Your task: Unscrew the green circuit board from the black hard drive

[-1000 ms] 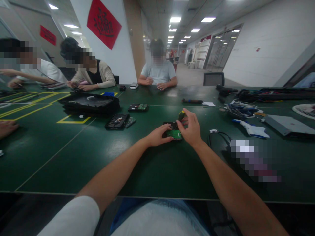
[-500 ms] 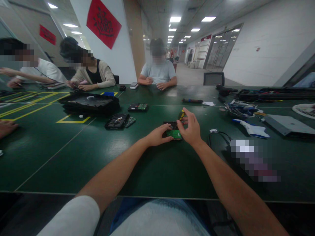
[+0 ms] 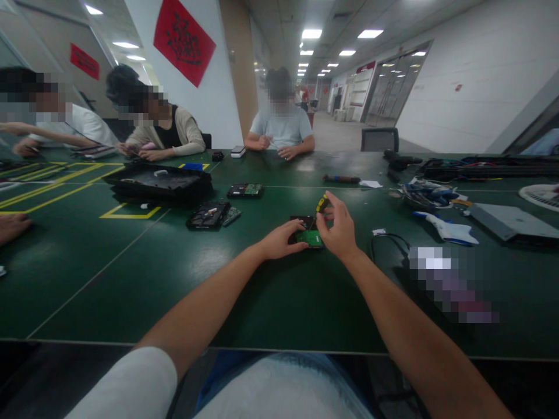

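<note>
A hard drive (image 3: 311,238) with a green circuit board facing up lies on the dark green table (image 3: 262,302). My left hand (image 3: 283,240) grips it from the left, thumb at the near edge and fingers at the far side. Between the thumb and fingers of my right hand (image 3: 339,226) is a screwdriver (image 3: 322,203) with a yellow and black handle. It stands tilted over the drive's right part; its tip is too small to make out.
Left of my hands lie an opened black drive (image 3: 208,215) and another drive (image 3: 245,190), with a black tray (image 3: 159,183) beyond. To the right are a blue-white glove-like cloth (image 3: 449,227), a grey metal box (image 3: 515,222) and bundled cables (image 3: 425,194). Several people sit around the table.
The screwdriver's handle has turned slightly in my right fingers, which have shifted a little. My left hand and the hard drive have stayed in place.
</note>
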The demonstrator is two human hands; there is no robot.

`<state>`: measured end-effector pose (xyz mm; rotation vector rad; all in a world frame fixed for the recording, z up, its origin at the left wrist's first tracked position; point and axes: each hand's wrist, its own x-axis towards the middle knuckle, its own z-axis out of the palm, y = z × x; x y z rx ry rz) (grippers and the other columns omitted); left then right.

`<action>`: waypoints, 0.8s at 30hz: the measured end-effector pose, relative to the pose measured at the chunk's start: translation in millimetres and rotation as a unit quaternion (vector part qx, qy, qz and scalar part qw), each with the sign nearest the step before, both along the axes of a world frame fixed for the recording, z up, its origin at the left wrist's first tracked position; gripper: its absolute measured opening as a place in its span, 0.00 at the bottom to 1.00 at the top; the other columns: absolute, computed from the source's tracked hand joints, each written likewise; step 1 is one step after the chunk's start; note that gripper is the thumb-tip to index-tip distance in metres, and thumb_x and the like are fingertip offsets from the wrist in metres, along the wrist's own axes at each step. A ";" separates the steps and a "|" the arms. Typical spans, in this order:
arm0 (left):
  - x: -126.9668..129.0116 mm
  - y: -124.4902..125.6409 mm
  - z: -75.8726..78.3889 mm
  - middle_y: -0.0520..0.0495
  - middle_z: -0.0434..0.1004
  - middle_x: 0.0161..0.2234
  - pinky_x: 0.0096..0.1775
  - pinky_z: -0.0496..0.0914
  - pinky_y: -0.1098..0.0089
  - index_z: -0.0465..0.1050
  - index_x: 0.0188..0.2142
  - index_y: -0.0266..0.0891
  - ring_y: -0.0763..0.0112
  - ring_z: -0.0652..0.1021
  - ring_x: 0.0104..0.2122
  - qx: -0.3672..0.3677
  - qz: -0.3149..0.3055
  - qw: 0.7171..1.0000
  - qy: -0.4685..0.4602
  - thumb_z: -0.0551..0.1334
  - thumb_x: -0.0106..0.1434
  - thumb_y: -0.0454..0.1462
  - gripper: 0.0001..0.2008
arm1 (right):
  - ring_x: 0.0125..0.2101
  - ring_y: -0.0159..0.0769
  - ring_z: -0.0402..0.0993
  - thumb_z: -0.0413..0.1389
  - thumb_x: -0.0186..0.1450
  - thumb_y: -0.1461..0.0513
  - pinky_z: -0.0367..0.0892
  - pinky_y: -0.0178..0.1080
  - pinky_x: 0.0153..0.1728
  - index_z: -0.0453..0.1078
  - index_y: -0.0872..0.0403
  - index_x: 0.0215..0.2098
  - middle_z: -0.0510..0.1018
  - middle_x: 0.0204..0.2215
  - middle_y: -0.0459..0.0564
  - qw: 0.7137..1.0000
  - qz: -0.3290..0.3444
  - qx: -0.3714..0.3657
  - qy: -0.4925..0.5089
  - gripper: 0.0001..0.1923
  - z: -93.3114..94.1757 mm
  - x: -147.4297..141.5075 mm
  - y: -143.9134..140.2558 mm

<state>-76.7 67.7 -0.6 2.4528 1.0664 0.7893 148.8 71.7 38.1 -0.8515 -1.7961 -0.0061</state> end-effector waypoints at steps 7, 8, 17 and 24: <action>-1.0 2.5 -2.7 0.37 0.64 0.68 0.67 0.63 0.50 0.69 0.61 0.42 0.50 0.66 0.68 0.002 -0.005 1.000 0.001 0.66 0.64 0.54 0.32 | 0.41 0.41 0.78 0.56 0.69 0.60 0.83 0.47 0.39 0.56 0.46 0.70 0.70 0.56 0.58 1.000 0.010 -0.007 -0.002 0.32 1.0 0.2 -0.3; -1.0 2.7 -3.1 0.37 0.64 0.68 0.68 0.63 0.50 0.69 0.61 0.42 0.50 0.66 0.68 0.002 -0.005 1.000 0.001 0.66 0.64 0.54 0.32 | 0.42 0.41 0.78 0.56 0.69 0.61 0.83 0.47 0.40 0.55 0.46 0.70 0.69 0.57 0.58 1.000 0.012 -0.009 -0.001 0.32 0.9 0.0 -0.4; -0.6 2.7 -3.8 0.37 0.64 0.69 0.68 0.62 0.50 0.69 0.62 0.43 0.50 0.66 0.68 0.002 -0.003 1.000 -0.003 0.66 0.64 0.54 0.31 | 0.42 0.42 0.78 0.57 0.69 0.61 0.83 0.49 0.39 0.56 0.45 0.70 0.70 0.56 0.58 1.000 0.008 -0.004 -0.002 0.33 0.5 0.3 0.0; -0.7 2.4 -3.4 0.36 0.65 0.68 0.68 0.63 0.50 0.69 0.61 0.41 0.50 0.66 0.68 0.006 -0.002 1.000 0.002 0.66 0.65 0.54 0.32 | 0.41 0.41 0.78 0.57 0.69 0.61 0.83 0.48 0.40 0.55 0.45 0.70 0.70 0.56 0.57 1.000 0.009 -0.005 -0.003 0.32 -0.1 -0.3 -0.1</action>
